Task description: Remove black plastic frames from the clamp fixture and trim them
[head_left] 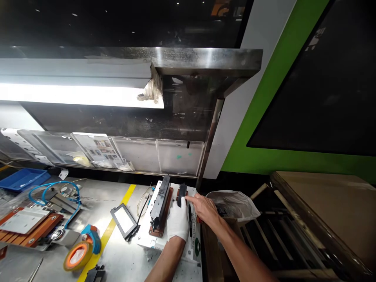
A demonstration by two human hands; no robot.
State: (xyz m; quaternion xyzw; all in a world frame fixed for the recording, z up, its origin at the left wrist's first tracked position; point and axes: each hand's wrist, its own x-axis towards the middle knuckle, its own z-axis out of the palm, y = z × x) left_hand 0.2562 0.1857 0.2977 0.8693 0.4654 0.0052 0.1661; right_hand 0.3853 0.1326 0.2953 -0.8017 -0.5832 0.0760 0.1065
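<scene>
Tape roll (pixel 76 255), orange with a blue dispenser, lies nearest on the tabletop (pixel 96 196), beside a yellow stripe (pixel 107 235). Left hand (pixel 178 221), in a white glove, rests on a white fixture (pixel 152 235), fingers curled about the lower end of a small black part (pixel 182 194); how tightly it grips cannot be told. Right hand (pixel 205 209), bare, lies just beside it, fingers loosely extended toward the same black part and touching its edge; it holds nothing visible. A pen (pixel 190 223) lies between the two hands. A long black clamp (pixel 160 203) sits on a brown plate just left of the gloved hand. A small framed screen (pixel 125 221) lies flat further left. Blue tubing (pixel 53 188) loops over metal parts at far left, near a blue tray (pixel 22 178). A grey bag (pixel 235 205) lies right of the hands. Clear document holders (pixel 96 150) line the back beneath a lit lamp (pixel 73 96).
</scene>
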